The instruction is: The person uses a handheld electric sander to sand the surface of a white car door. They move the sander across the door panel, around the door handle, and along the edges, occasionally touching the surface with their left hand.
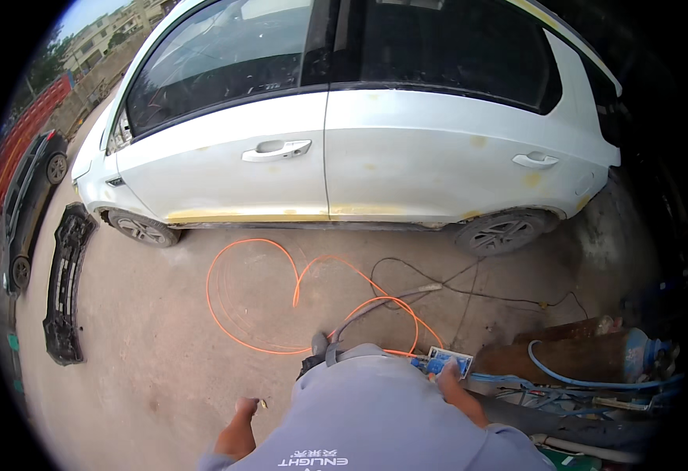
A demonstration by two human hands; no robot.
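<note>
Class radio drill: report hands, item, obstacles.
Right hand at blue-and-white rectangular item. Left hand: grip unclear. Looped thin orange hose beside white car.

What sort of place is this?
Likely an outdoor car body-repair yard: a white car with yellowish patches, a loose black bumper-like part on the ground, and an orange hose or cable looped beside the car.
</note>
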